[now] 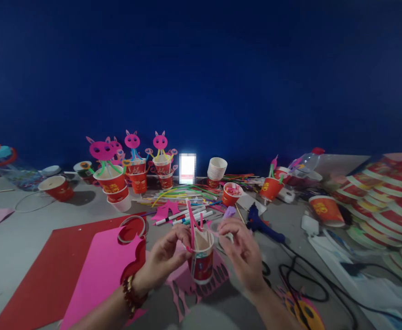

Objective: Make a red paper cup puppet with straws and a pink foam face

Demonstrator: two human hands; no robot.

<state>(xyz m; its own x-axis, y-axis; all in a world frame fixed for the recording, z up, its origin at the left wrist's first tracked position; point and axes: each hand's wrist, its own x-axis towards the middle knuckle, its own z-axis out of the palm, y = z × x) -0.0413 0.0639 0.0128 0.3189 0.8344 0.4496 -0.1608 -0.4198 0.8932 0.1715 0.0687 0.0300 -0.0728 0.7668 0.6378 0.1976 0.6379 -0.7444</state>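
A red printed paper cup [203,266] stands upright in front of me, with pink bendable stems, apparently pipe cleaners [191,220], rising from its left side. My left hand [165,256] is at the cup's left rim, thumb and fingers closed on a pink pipe cleaner. On the other side of the cup, my right hand [242,250] has its fingers bent and somewhat apart, and no held thing can be made out. A pale, partly see-through round shape lies by its fingertips, too blurred to name. Beneath the cup is a cut-out pink sheet [218,275].
Pink-headed cup figures [101,150] stand at the back left. Markers [183,215] lie behind my hands. To the right are a blue glue gun [261,224], its black cord [311,270] and stacked paper cups [386,201]. Red card [43,270] and pink card [94,270] lie left.
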